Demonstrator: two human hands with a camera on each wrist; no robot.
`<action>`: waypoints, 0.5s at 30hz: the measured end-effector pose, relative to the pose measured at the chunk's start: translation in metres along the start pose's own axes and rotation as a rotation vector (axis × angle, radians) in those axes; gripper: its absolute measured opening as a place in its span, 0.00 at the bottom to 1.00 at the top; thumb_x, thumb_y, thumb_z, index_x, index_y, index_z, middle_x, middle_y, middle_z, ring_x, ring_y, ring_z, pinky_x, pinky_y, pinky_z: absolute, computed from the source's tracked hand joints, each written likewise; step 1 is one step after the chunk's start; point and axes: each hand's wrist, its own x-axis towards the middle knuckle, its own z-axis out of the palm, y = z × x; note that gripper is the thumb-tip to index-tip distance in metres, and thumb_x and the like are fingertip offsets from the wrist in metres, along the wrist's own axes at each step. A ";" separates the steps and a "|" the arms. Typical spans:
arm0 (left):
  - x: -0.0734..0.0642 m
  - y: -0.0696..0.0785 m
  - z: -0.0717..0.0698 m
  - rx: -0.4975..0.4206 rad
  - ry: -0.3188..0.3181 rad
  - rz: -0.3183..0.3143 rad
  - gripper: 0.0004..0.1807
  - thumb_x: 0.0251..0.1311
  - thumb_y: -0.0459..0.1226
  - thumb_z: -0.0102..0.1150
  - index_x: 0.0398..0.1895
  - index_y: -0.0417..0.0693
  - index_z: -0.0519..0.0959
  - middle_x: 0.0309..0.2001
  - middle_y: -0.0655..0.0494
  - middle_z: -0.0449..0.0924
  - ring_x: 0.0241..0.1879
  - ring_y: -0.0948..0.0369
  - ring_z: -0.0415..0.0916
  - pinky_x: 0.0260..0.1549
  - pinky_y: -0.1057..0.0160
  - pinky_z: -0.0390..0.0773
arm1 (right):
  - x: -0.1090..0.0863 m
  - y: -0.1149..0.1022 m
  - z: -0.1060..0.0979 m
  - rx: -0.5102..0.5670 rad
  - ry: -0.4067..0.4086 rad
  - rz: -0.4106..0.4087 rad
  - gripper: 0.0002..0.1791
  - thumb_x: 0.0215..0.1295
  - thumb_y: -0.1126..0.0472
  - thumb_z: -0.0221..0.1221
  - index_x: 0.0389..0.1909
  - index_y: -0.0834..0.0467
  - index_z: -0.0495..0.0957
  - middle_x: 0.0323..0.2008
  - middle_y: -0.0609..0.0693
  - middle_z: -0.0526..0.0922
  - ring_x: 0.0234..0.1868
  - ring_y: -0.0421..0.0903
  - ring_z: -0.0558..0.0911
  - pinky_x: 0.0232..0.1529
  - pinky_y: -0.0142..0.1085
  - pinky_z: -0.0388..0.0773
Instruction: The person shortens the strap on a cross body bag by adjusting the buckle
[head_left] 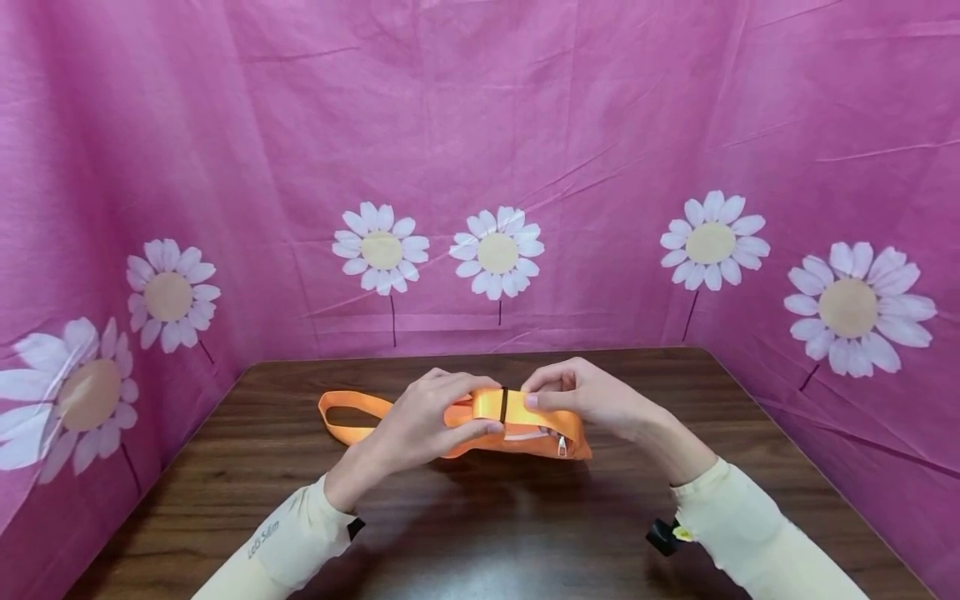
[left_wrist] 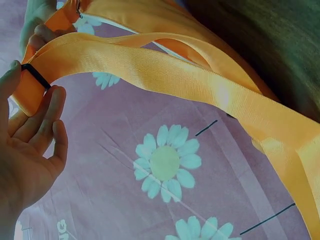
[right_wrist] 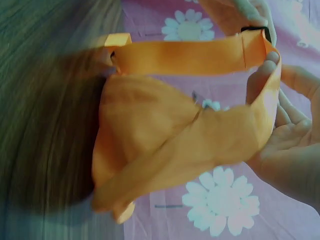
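An orange zippered bag (head_left: 525, 450) with a broad orange strap (head_left: 489, 405) is at the middle of the table. My left hand (head_left: 423, 417) pinches the strap at its black slider buckle (head_left: 504, 406), thumb in front and fingers behind. In the left wrist view, that buckle (left_wrist: 36, 76) sits between the thumb and fingers. Just right of the buckle, my right hand (head_left: 600, 398) pinches the strap between thumb and fingers. The right wrist view has the bag's body (right_wrist: 140, 115) hanging below the raised strap, somewhat blurred. A metal zipper pull (head_left: 562, 447) shows on the bag's front.
A loop of the strap (head_left: 352, 397) extends left over the dark wooden table (head_left: 300, 467). Pink cloth (head_left: 600, 150) printed with white daisies surrounds the table's back and sides. Both forearms wear pale sleeves (head_left: 300, 533), with a black device (head_left: 663, 537) under the right wrist.
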 end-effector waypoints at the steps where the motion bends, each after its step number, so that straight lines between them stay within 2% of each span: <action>1: 0.000 0.000 -0.001 -0.004 0.008 -0.012 0.28 0.53 0.46 0.79 0.57 0.49 0.82 0.50 0.62 0.84 0.46 0.64 0.79 0.48 0.59 0.74 | 0.000 0.002 -0.003 -0.005 0.008 -0.009 0.13 0.70 0.55 0.65 0.48 0.59 0.86 0.34 0.59 0.84 0.35 0.49 0.81 0.39 0.42 0.81; 5: -0.001 0.000 -0.007 -0.017 0.030 -0.058 0.28 0.54 0.45 0.78 0.58 0.49 0.82 0.51 0.63 0.84 0.46 0.63 0.78 0.46 0.59 0.75 | -0.001 0.010 -0.013 -0.011 0.047 -0.047 0.11 0.70 0.57 0.65 0.47 0.59 0.86 0.36 0.61 0.83 0.41 0.54 0.80 0.48 0.49 0.78; 8: -0.001 0.000 -0.010 -0.019 0.033 -0.080 0.28 0.55 0.46 0.77 0.59 0.50 0.81 0.52 0.64 0.83 0.47 0.62 0.77 0.47 0.58 0.75 | 0.000 0.014 -0.016 0.001 0.061 -0.066 0.11 0.69 0.57 0.65 0.46 0.60 0.85 0.35 0.61 0.83 0.41 0.56 0.81 0.49 0.50 0.77; 15: 0.001 0.000 -0.010 -0.053 0.009 -0.095 0.28 0.57 0.50 0.76 0.59 0.53 0.80 0.52 0.66 0.82 0.48 0.64 0.76 0.49 0.57 0.74 | 0.002 0.014 -0.013 0.028 0.055 -0.110 0.11 0.68 0.58 0.67 0.46 0.61 0.86 0.33 0.60 0.83 0.36 0.51 0.80 0.43 0.46 0.78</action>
